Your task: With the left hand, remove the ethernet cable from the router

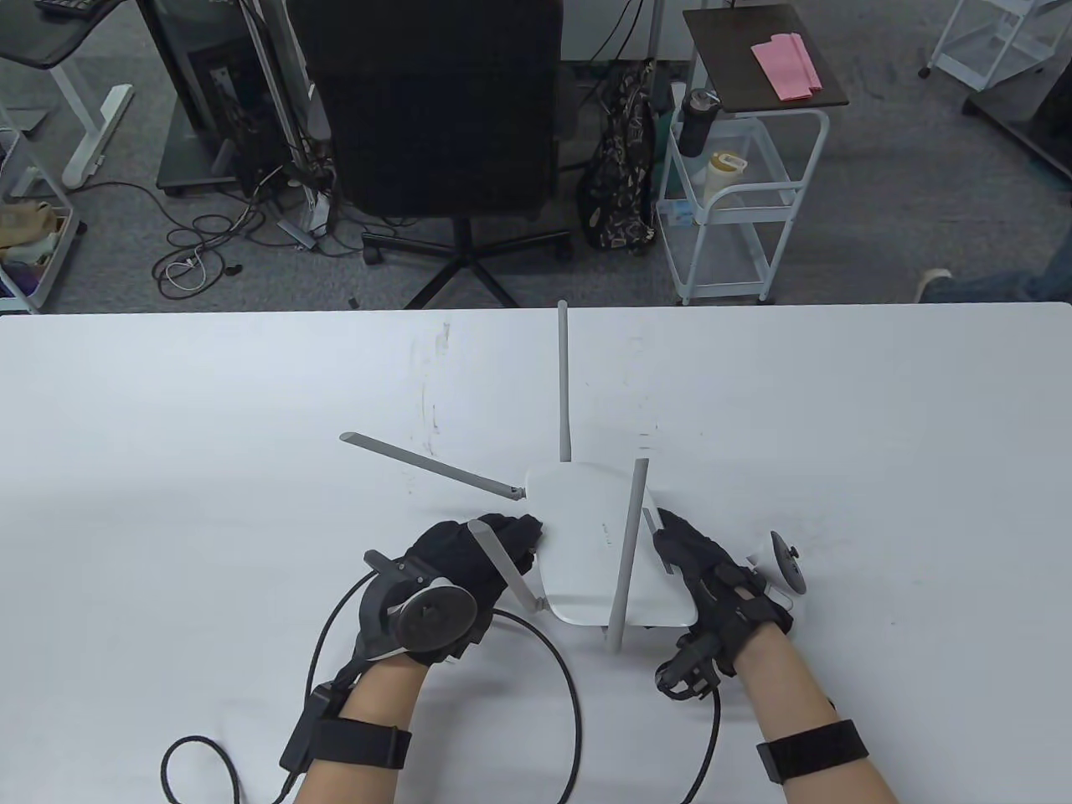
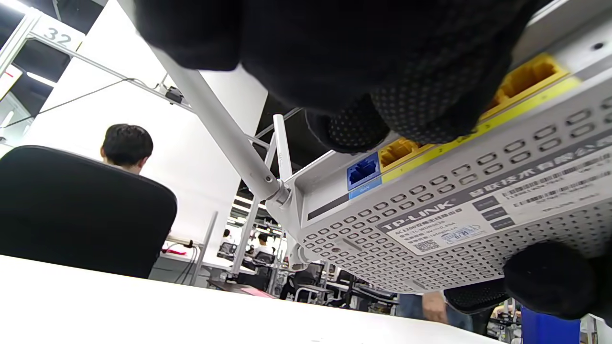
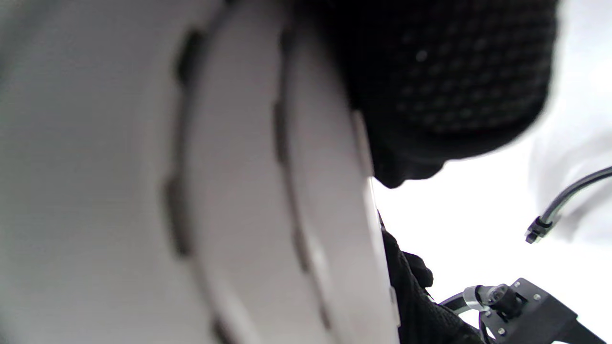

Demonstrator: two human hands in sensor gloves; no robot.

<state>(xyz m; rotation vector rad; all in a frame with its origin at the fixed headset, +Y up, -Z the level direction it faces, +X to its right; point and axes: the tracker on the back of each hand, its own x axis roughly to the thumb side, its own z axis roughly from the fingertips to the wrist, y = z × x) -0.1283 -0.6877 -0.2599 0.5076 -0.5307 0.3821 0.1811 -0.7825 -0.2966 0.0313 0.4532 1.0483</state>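
Observation:
The white router [image 1: 595, 536] sits mid-table, held tilted off the surface; its vented underside with a label shows in the left wrist view [image 2: 430, 229]. My left hand [image 1: 511, 536] is at the router's left edge, where the ports are. Its fingertips [image 2: 420, 110] pinch together over the yellow ports [image 2: 526, 79] and hide the plug. The blue port [image 2: 363, 172] is empty. A black ethernet cable [image 1: 561, 670] loops from under my left hand toward the near edge. My right hand [image 1: 678, 544] grips the router's right side [image 3: 239, 191].
Antennas stick out from the router: one points away [image 1: 564, 385], one far-left [image 1: 427, 465], one lies across the top [image 1: 628, 553], one over my left hand [image 1: 502, 565]. Beyond the table's far edge stand a black office chair [image 1: 435, 109] and a white cart [image 1: 737, 193].

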